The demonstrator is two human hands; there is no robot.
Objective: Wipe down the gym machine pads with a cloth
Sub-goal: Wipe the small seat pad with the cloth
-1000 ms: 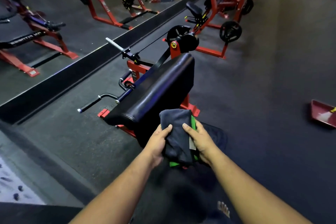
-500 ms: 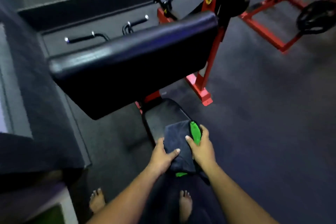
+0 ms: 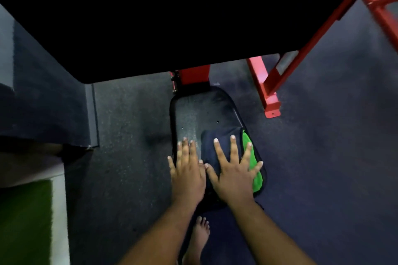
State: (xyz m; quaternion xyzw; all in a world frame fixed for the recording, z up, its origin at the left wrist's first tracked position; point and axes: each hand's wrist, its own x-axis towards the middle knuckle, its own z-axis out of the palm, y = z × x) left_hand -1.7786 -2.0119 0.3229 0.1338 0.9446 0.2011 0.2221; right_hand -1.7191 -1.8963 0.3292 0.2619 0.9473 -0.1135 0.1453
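— So, the fingers first: how do they stand?
— Both sets are spread wide and lie flat, gripping nothing. The right hand (image 3: 233,175) presses palm-down on the cloth (image 3: 224,146), a dark blue fold with a bright green edge showing under the outer fingers. The left hand (image 3: 187,170) lies just beside it, flat on the bare seat pad (image 3: 200,112), thumbs nearly touching.
— And where is the cloth on the pad?
— On the near right part of it, the green edge close to the pad's right rim. The pad is black, rounded at the corners, with a dull grey sheen and a few small specks further up.
— What is above it?
— A big black upper pad (image 3: 172,17) fills the top of the view, overhanging the seat. Red frame (image 3: 277,84) parts come down behind and to the right, one ending in a flat foot on the floor.
— The room?
— Dim. Dark speckled rubber floor (image 3: 333,146) all round, a raised dark step (image 3: 43,101) on the left, a strip of green turf (image 3: 23,221) at the lower left. One bare foot (image 3: 199,236) shows between the forearms.
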